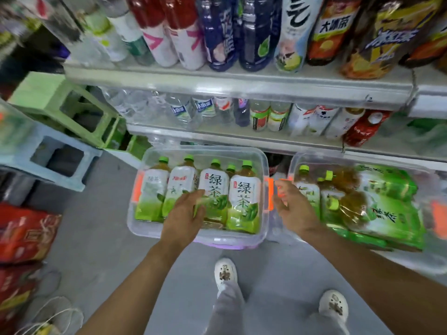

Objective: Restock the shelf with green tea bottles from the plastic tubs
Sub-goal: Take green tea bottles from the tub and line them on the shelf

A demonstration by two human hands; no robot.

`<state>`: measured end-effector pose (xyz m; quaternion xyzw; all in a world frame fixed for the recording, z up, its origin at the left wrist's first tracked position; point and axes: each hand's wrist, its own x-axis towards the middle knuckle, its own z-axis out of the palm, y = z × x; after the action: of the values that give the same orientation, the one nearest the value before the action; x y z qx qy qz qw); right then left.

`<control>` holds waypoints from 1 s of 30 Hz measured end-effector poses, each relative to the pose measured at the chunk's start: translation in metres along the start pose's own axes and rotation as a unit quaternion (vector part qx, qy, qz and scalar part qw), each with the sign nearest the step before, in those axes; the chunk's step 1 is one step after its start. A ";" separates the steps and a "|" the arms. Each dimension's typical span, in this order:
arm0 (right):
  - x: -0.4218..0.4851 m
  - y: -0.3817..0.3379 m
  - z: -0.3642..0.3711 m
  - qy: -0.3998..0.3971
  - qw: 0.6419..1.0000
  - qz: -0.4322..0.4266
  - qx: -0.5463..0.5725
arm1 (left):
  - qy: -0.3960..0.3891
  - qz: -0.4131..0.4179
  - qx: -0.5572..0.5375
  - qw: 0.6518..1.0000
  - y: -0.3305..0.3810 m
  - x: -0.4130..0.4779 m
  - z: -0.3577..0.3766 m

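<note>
Left hand (186, 218) flat over lying green tea bottles (244, 201) | right hand (294, 206) slack, empty | caps (246, 163) toward shelf (242, 137)

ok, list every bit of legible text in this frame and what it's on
"绿茶": third green tea bottle from left, left tub.
"绿茶": fourth bottle, beside it.
"绿茶", sideways: shrink-wrapped pack, right tub.
"冰红茶", blurred, likely: yellow bottle, top shelf.
"大" plus blurred characters: orange-labelled bottle beside it.
All other labels: too blurred or small to read.
</note>
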<state>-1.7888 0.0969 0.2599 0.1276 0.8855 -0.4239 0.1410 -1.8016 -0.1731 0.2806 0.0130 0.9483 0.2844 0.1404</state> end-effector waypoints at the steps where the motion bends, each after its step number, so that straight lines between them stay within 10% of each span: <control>1: 0.005 -0.008 0.010 0.009 1.000 0.003 0.002 | -0.004 0.004 0.005 1.000 -0.010 0.008 -0.008; 22: 0.088 -0.058 0.058 -0.028 0.995 0.007 -0.094 | -0.068 0.010 0.010 0.998 -0.032 0.117 -0.010; 30: 0.114 -0.077 0.069 -0.069 0.983 0.171 -0.025 | -0.262 -0.098 0.045 0.959 0.012 0.160 -0.001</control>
<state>-1.9114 0.0079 0.2323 0.2437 0.8493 -0.3789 0.2753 -1.9564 -0.1470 0.2464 0.0001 0.8866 0.2130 0.4106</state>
